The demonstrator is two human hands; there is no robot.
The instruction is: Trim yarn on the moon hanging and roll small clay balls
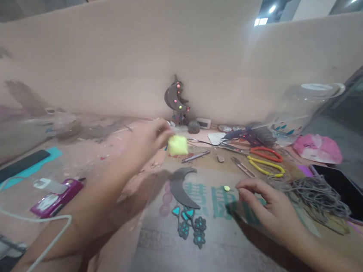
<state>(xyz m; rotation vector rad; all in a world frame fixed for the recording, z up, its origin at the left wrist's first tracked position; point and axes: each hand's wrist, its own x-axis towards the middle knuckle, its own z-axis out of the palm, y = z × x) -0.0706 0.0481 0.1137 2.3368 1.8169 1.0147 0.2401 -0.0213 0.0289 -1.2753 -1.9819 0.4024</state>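
My left hand (pixel 150 139) reaches forward over the cardboard work surface (pixel 221 252), its fingers pinched on a soft yellow lump (pixel 178 145). My right hand (pixel 271 206) rests lower right with fingers curled loosely, fingertips near a tiny yellow bit (pixel 226 188) lying on the cardboard. A dark grey crescent cut-out (pixel 181 188) lies between the hands, with small teal-and-black hearts and flowers (pixel 191 226) below it. A finished crescent ornament with coloured dots (pixel 176 101) stands against the back wall.
Orange pliers (pixel 266 152), yellow pliers (pixel 265 165), a glue gun (pixel 243 136), a grey cord bundle (pixel 316 195), a dark tablet (pixel 350 195), a clear jar (pixel 301 107) and a pink bag (pixel 318 148) lie right. A magenta device (pixel 58 196) with white cable sits left.
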